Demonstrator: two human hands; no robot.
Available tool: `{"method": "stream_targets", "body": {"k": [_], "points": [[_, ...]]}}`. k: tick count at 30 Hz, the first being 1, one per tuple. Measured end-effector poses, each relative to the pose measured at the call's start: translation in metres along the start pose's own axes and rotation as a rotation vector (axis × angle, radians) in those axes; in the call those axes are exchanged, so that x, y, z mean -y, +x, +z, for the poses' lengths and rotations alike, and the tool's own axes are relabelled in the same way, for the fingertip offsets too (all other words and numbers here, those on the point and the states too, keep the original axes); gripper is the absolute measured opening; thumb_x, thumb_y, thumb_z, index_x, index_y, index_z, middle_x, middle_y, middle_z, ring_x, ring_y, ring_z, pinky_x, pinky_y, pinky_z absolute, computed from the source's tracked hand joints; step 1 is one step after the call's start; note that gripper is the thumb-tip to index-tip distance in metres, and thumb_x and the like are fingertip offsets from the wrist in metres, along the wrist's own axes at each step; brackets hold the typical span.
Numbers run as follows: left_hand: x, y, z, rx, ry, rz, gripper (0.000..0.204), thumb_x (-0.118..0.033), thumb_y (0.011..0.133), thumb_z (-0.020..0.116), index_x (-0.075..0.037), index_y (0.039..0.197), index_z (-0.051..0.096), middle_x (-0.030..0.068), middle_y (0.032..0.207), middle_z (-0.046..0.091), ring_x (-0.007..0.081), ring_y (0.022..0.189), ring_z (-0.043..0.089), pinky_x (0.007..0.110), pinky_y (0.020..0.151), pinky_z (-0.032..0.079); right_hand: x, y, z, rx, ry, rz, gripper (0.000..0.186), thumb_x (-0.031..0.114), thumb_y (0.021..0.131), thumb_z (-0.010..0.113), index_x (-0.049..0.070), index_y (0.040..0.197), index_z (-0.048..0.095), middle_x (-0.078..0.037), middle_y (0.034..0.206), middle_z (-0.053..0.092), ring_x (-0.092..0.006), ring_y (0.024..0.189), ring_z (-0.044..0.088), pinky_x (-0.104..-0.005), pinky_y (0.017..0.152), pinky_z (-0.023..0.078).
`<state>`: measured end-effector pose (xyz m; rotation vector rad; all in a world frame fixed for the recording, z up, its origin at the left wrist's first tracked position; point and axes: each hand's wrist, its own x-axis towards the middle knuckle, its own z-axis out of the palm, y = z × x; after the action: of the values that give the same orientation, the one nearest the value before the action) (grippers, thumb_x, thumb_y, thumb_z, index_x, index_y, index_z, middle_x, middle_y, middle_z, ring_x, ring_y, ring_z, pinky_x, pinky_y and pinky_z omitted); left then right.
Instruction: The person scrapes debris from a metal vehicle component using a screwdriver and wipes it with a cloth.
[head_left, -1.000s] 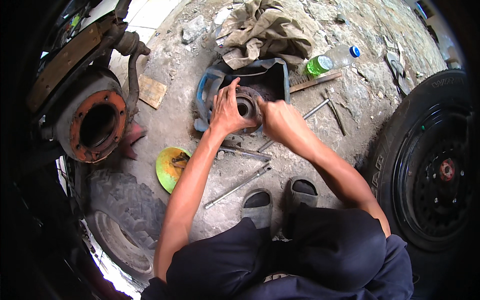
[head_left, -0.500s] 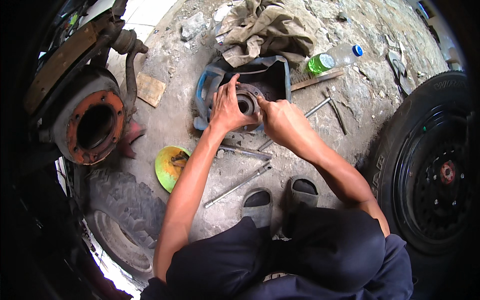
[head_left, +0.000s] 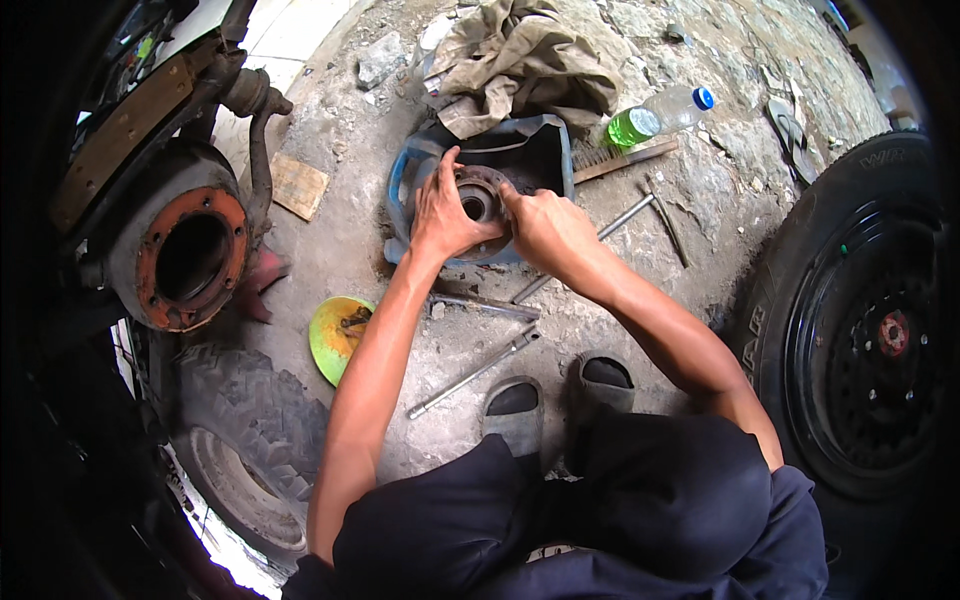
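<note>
Hub shift: slightly further left in view than half a second ago, along with the tub and both hands; the hub stays between my hands.
Work in hand: judged to be handwork on the flanged face of the hub (head_left: pixel 479 188), my left hand (head_left: pixel 437 220) steadying it and my right hand (head_left: pixel 553 232) working at the rim.
Next move: calls for a firm left grip, I judge, so that the hub does not turn under pressure from the right.
Left fingers: spread around the hub's left side, thumb across its lower edge; clamped on the hub.
Right fingers: curled together, one tip touching the hub's upper-right rim; whether they pinch the rim or conceal a small item, I cannot tell.
Hub position: within the opening of the blue tub (head_left: pixel 398 185), bore facing up toward me; whether its underside rests on the tub's bottom is hidden.
Tub surroundings: crumpled brown cloth (head_left: pixel 545 65) just beyond; wooden-handled brush (head_left: pixel 640 157) beside the right wall, near a clear, blue-capped bottle (head_left: pixel 672 112); metal bar (head_left: pixel 475 373) on the ground before my slippers (head_left: pixel 516 415).
</note>
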<state>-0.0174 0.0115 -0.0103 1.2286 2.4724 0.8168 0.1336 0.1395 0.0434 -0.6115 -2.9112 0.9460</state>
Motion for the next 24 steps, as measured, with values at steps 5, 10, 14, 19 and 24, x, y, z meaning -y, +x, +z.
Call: {"method": "stream_targets", "body": {"k": [5,10,14,19,24], "points": [[-0.003,-0.003,0.002,0.024,0.067,0.045,0.129,-0.048,0.055,0.092,-0.005,0.158,0.026,0.0236,0.141,0.053,0.0409,0.136,0.047,0.053,0.114,0.035,-0.018,-0.004,0.001,-0.097,0.027,-0.033,0.032,0.009,0.087,0.062,-0.002,0.117,0.066,-0.029,0.079,0.07,-0.0462,0.078,0.072,-0.0567,0.07,0.058],[-0.003,-0.008,-0.001,-0.002,0.103,0.057,0.128,-0.042,0.056,0.093,-0.004,0.158,0.026,0.0214,0.138,0.055,0.0388,0.133,0.051,0.05,0.114,0.037,-0.004,-0.023,-0.013,-0.084,0.064,-0.091,0.037,0.008,0.085,0.062,-0.002,0.121,0.067,-0.029,0.078,0.07,-0.0468,0.076,0.071,-0.0562,0.069,0.058],[-0.004,-0.006,0.001,0.0,0.084,0.066,0.127,-0.043,0.058,0.093,-0.005,0.159,0.025,0.0217,0.14,0.054,0.0389,0.135,0.049,0.051,0.115,0.036,-0.018,-0.01,-0.006,-0.071,0.052,-0.009,0.036,0.011,0.093,0.063,-0.001,0.127,0.068,-0.03,0.084,0.069,-0.047,0.082,0.069,-0.0547,0.074,0.055],[-0.001,-0.006,-0.002,0.047,0.071,0.072,0.125,-0.044,0.06,0.091,-0.007,0.16,0.025,0.0193,0.143,0.053,0.0369,0.137,0.046,0.051,0.116,0.035,-0.048,-0.008,-0.008,-0.139,0.112,0.084,0.039,0.018,0.096,0.065,-0.003,0.13,0.066,-0.032,0.095,0.07,-0.0468,0.089,0.069,-0.0529,0.082,0.056],[-0.002,-0.006,-0.002,0.074,0.096,0.115,0.123,-0.045,0.06,0.091,-0.006,0.159,0.028,0.0175,0.144,0.052,0.0362,0.138,0.045,0.051,0.117,0.034,-0.069,-0.011,-0.008,0.05,0.383,0.279,0.05,0.031,0.095,0.071,-0.008,0.127,0.066,-0.033,0.104,0.072,-0.044,0.1,0.073,-0.044,0.088,0.058]]}}
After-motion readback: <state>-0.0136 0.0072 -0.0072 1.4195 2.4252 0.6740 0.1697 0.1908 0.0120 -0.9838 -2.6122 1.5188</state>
